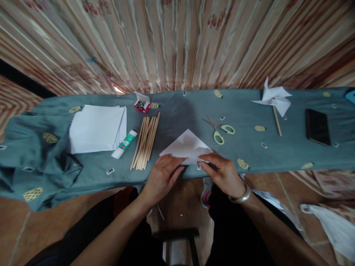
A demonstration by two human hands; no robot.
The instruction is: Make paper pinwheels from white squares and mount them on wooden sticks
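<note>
A white sheet of paper (189, 145), folded to a point at the far side, lies near the table's front edge between my hands. My left hand (165, 171) holds its left part, fingers over the near edge and thumb stretched toward the middle. At the right corner, my right hand (221, 170) grips the paper between thumb and fingers; a silver bangle circles that wrist. Green-handled scissors (218, 129) lie with blades parted, just beyond my right hand. Left of the paper is a bunch of thin wooden sticks (145, 142).
A glue stick (124, 144) rests beside a stack of white paper (95, 129). Behind the sticks stands an opened small red box (142, 105) of metal pins. A white paper pinwheel (274, 98) on a stick and a black phone (317, 126) lie to the right on the green tablecloth (177, 111).
</note>
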